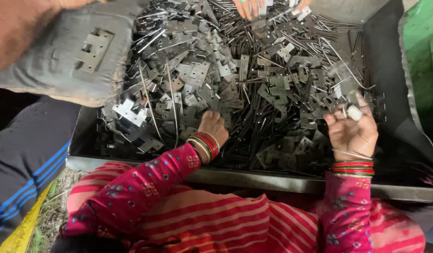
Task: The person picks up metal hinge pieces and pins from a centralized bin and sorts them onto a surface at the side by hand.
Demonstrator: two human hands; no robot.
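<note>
Your left hand (212, 124) is curled knuckles-up and pressed into the heap of hinge plates (198, 75) and thin pins (254, 136) in the metal tray (254, 179) (whether it grips anything, you cannot tell). Your right hand (352, 132) is raised palm-up over the tray's right side, its fingers closed on a small hinge piece (353, 112).

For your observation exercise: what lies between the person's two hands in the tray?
In the head view, thin metal pins and hinge plates lie between left hand and right hand.
</note>
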